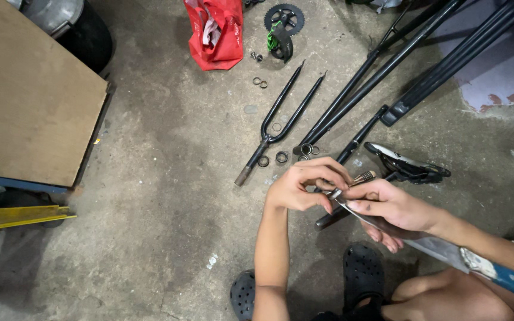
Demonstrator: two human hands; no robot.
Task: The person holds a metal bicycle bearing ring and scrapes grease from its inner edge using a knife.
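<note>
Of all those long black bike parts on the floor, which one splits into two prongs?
The black two-legged metal fork, lying alone left of the straight black frame tubes; its two thin legs join into one stem.

— What sort of place is this?

— A bicycle repair workshop, by the look of it. Bare, stained concrete floor (168, 178), a black fork (278, 122) lying loose, bearing rings (272, 159) scattered beside it, a chainring (285, 18), a saddle (408, 166), frame tubes (388, 65).

— And that board?

— A worn plywood worktop (28, 89) on the left.

Fork (281, 122), rings (272, 159) ahead; left floor (162, 196) open.
</note>
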